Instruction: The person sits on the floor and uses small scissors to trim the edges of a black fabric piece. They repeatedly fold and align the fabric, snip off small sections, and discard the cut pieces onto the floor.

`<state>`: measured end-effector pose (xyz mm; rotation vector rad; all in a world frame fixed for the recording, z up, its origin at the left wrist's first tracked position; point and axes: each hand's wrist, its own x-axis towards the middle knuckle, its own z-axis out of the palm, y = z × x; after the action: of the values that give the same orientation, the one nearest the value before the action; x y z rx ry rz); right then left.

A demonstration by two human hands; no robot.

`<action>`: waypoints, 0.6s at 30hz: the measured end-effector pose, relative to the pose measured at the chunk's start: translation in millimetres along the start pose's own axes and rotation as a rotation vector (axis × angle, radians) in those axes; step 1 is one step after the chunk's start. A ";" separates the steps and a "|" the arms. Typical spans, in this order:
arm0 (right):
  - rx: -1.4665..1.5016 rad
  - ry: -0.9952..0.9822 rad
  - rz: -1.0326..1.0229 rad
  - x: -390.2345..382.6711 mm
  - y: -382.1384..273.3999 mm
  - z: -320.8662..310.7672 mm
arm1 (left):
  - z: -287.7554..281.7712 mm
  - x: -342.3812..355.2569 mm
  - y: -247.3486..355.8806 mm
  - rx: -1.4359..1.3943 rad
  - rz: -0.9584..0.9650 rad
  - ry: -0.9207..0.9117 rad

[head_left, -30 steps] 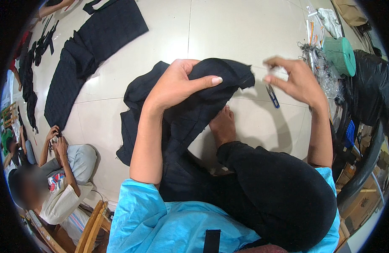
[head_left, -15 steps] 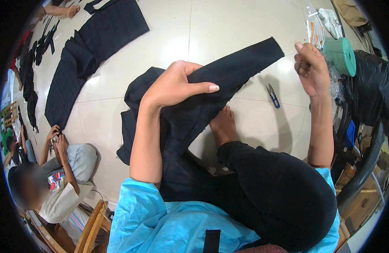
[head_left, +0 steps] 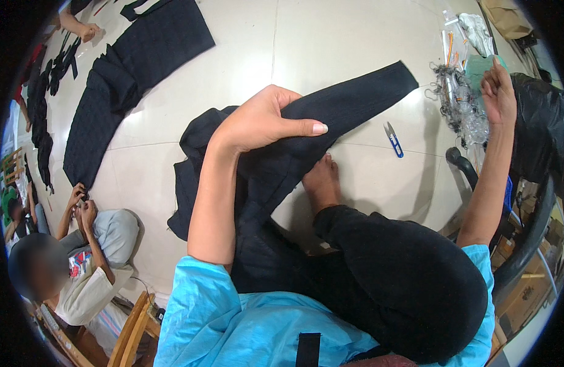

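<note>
My left hand [head_left: 269, 122] is closed on a black cloth piece [head_left: 355, 101], thumb on top. One narrow end of the cloth points to the far right; the rest hangs in folds by my leg. My right hand [head_left: 500, 92] is held away at the right, in front of a green roll [head_left: 476, 70]. Its fingers are curled together, and anything between them is too small to make out. A pair of blue-handled thread snips [head_left: 394, 142] lies on the floor between the cloth and my right arm.
Tangled thread scraps and clear plastic [head_left: 459, 101] lie by my right hand, beside a black plastic bag [head_left: 536, 122]. A long black cloth [head_left: 110, 82] is spread on the floor at left. A seated person [head_left: 89, 244] handles its near end. A wooden frame [head_left: 132, 330] stands lower left.
My right hand has moved to the right, away from the cloth, uncovering the thread scraps. The cloth's tip has shifted slightly right and nearer, still in my left hand.
</note>
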<state>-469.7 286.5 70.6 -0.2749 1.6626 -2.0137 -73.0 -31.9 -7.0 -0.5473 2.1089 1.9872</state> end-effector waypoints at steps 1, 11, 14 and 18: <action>0.065 -0.077 -0.043 -0.1 8.7 -0.1 | 2.5 1.5 -1.9 -0.028 0.015 -0.002; -0.295 -0.462 -0.129 -25.1 37.2 79.1 | -7.0 -3.1 -8.1 0.011 -0.044 0.078; -1.321 -0.401 -0.614 -59.3 53.9 129.1 | -12.8 -6.1 -10.5 -0.027 -0.028 0.055; -1.558 -0.621 -0.471 -61.1 53.5 126.9 | -20.1 -5.7 -13.4 0.078 -0.072 -0.048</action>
<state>-345.6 202.0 58.4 -1.6723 2.3854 -0.2465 -60.3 -51.5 -15.4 -0.5485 2.0971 1.8529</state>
